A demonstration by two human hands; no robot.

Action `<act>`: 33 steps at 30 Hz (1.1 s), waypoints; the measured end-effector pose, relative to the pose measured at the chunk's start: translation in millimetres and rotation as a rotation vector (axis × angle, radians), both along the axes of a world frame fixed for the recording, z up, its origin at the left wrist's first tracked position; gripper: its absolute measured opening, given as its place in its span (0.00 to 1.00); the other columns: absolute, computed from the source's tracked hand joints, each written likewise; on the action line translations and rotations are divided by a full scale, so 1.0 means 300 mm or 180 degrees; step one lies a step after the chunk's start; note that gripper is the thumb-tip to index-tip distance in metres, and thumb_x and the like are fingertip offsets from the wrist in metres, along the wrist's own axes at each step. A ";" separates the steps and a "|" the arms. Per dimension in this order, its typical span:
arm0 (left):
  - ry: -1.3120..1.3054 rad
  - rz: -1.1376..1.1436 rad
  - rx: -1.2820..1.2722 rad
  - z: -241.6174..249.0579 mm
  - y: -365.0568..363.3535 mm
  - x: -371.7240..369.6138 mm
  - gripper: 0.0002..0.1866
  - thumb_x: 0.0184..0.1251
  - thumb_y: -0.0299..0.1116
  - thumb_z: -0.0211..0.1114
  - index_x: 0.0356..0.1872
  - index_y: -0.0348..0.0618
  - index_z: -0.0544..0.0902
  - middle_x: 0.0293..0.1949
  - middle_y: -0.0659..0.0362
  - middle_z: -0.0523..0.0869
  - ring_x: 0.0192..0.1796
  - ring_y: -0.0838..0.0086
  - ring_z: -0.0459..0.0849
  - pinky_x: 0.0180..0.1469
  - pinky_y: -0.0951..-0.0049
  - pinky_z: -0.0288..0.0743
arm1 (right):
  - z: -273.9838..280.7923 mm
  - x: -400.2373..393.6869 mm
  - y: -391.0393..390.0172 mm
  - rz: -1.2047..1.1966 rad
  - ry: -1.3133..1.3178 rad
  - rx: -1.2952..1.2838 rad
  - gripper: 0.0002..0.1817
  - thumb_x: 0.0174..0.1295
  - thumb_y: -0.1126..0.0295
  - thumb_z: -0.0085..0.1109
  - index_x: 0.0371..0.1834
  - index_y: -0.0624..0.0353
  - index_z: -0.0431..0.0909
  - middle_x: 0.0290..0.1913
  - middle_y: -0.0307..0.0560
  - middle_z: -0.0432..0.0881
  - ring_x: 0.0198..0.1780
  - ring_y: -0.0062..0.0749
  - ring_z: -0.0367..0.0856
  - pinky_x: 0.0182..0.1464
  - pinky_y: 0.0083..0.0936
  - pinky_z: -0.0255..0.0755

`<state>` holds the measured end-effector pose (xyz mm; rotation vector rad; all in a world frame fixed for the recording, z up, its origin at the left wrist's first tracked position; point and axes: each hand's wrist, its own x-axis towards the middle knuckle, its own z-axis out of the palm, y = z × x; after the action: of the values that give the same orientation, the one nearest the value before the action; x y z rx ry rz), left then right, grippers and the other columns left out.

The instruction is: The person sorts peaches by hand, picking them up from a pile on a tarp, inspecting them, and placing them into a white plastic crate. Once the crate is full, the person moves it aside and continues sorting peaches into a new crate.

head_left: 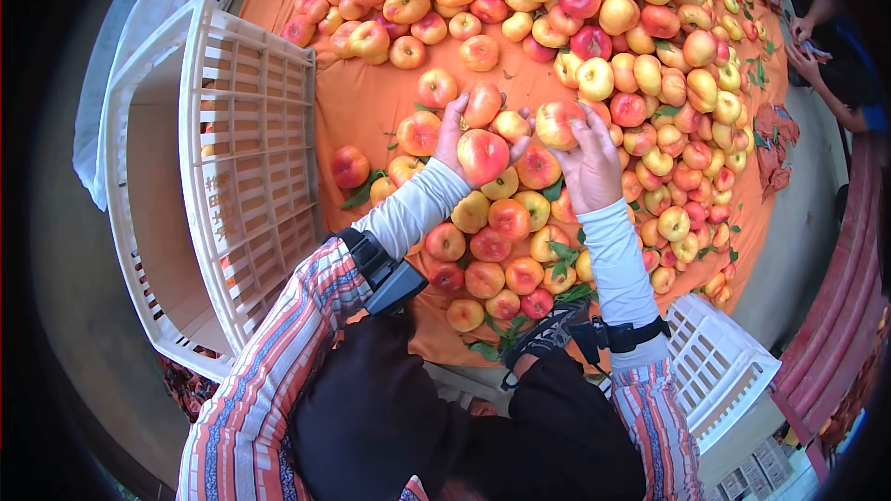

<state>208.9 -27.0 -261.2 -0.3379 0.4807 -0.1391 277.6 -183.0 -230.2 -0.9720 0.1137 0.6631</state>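
My left hand [451, 143] is curled around flat peaches, a red and yellow flat peach [483, 157] resting in the palm. Two more, a flat peach [483, 104] and a smaller yellow one [510, 125], sit between its thumb and fingers. To the right, my right hand [595, 169] grips an orange-red flat peach [559, 124] by its side, fingertips on its right edge. Below both hands lies a loose group of flat peaches [509, 220] with a few green leaves. The far larger pile [640, 74] spreads behind and to the right.
An orange cloth [357, 111] lies under the fruit. On the left, a white plastic crate [190, 176] lies on its side; another white crate [715, 362] stands at the lower right. A maroon slatted bench [831, 315] runs along the right, near another person's hands [807, 46].
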 end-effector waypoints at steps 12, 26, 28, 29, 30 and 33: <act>-0.0282 -0.0021 0.0854 0.085 0.026 -0.036 0.25 0.57 0.58 0.51 0.50 0.55 0.71 0.54 0.54 0.71 0.58 0.55 0.68 0.51 0.25 0.53 | 0.038 -0.098 0.031 0.0256 -0.2069 -0.2124 0.26 0.59 0.69 0.48 0.59 0.70 0.58 0.53 0.61 0.69 0.52 0.42 0.72 0.56 0.30 0.64; -0.0535 0.2177 0.3292 0.614 0.411 -0.419 0.27 0.58 0.51 0.54 0.54 0.45 0.69 0.53 0.53 0.73 0.56 0.60 0.71 0.60 0.53 0.61 | 0.691 -0.378 0.437 0.0734 -0.5201 -0.1296 0.36 0.46 0.71 0.60 0.60 0.65 0.56 0.59 0.60 0.62 0.60 0.53 0.61 0.63 0.41 0.55; 0.0853 0.3029 0.5327 0.699 0.451 -0.526 0.28 0.57 0.52 0.56 0.54 0.47 0.68 0.54 0.54 0.71 0.58 0.61 0.68 0.61 0.54 0.62 | 0.738 -0.460 0.543 0.0965 -0.5264 -0.1066 0.36 0.48 0.65 0.59 0.60 0.66 0.56 0.58 0.60 0.63 0.60 0.52 0.60 0.64 0.40 0.53; 0.0973 0.3148 0.5432 0.727 0.469 -0.581 0.27 0.59 0.50 0.55 0.55 0.45 0.67 0.54 0.55 0.71 0.58 0.62 0.68 0.61 0.56 0.62 | 0.739 -0.497 0.597 0.1046 -0.5385 -0.0815 0.35 0.49 0.64 0.58 0.60 0.66 0.56 0.58 0.61 0.62 0.61 0.52 0.59 0.64 0.40 0.53; 0.1109 0.3267 0.5540 0.746 0.505 -0.648 0.26 0.60 0.47 0.55 0.56 0.43 0.66 0.54 0.56 0.71 0.58 0.62 0.69 0.61 0.58 0.63 | 0.763 -0.530 0.629 0.1227 -0.5392 -0.0644 0.35 0.49 0.64 0.58 0.59 0.67 0.56 0.58 0.61 0.61 0.60 0.52 0.60 0.63 0.39 0.53; -0.0109 0.3188 0.2992 0.669 0.719 -0.899 0.30 0.58 0.44 0.55 0.58 0.36 0.61 0.60 0.51 0.65 0.63 0.56 0.60 0.66 0.51 0.50 | 0.771 -0.586 0.646 0.1640 -0.5231 -0.0464 0.31 0.51 0.64 0.56 0.57 0.67 0.59 0.58 0.61 0.59 0.57 0.51 0.63 0.59 0.37 0.60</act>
<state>-60.8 188.9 -60.3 0.3738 0.2547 1.0305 101.7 10.8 1.1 -1.4384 -1.5862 0.1379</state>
